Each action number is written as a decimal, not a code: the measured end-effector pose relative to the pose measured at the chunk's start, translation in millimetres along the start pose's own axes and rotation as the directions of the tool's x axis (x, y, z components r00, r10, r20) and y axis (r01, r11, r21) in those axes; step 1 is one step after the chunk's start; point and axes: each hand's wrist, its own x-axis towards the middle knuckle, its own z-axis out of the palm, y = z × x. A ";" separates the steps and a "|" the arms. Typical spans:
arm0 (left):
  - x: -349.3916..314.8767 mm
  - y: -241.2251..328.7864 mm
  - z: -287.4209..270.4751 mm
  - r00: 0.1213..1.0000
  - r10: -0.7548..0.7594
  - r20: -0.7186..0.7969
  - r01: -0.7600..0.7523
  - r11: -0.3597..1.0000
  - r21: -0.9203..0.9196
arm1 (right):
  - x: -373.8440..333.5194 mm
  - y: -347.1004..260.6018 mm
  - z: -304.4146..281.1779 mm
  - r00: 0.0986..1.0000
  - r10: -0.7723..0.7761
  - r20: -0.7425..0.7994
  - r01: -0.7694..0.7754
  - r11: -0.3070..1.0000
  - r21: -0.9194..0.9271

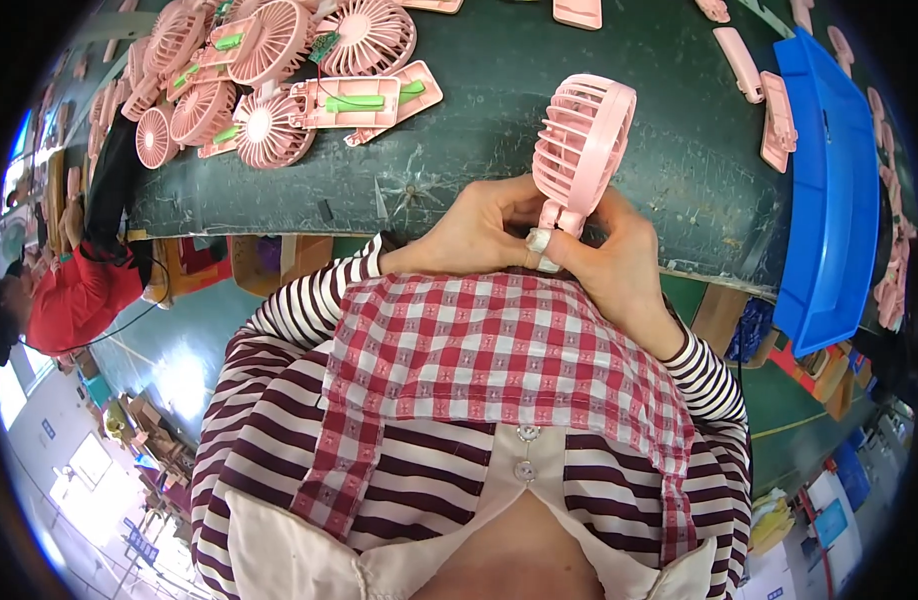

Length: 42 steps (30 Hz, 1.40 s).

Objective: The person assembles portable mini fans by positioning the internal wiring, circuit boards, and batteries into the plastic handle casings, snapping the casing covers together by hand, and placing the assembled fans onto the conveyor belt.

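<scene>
Both hands hold a pink handheld fan [585, 140] in front of my chest at the table's near edge. Its round slatted head stands upright, turned mostly edge-on. My left hand [479, 228] closes round the fan's lower part from the left. From the right, my right hand [621, 262] grips the same part, thumb at the neck below the head. A whitish wrap [539, 248] shows where the thumbs meet. The fan's handle and most of my fingertips are hidden behind the hands.
Several pink fan assemblies [269, 40] with green parts are heaped at the far left of the dark green table [459, 120]. Pink casing pieces [776, 120] lie beside a blue tray [829, 190] on the right. A person in red [84, 300] is at the left.
</scene>
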 end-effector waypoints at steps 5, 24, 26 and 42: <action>-2.3 1.2 2.6 1.000 0.002 0.028 -0.002 1.000 -0.008 | -2.3 8.5 1.3 0.996 -0.085 0.019 0.079 0.973 0.217; 32.8 23.1 -21.0 0.984 -0.141 0.104 0.152 0.983 -0.107 | 22.6 0.8 -36.7 0.966 0.094 -0.241 -0.054 0.985 0.166; 31.9 25.0 -24.6 0.980 -0.166 0.113 0.185 0.963 -0.198 | 32.8 1.6 -45.8 0.885 -0.073 -0.460 -0.086 0.945 -0.315; 22.9 29.7 -27.5 0.987 -0.126 -0.096 0.087 0.938 -0.335 | 60.8 10.6 -11.3 0.590 -0.796 -0.137 0.673 0.579 -0.460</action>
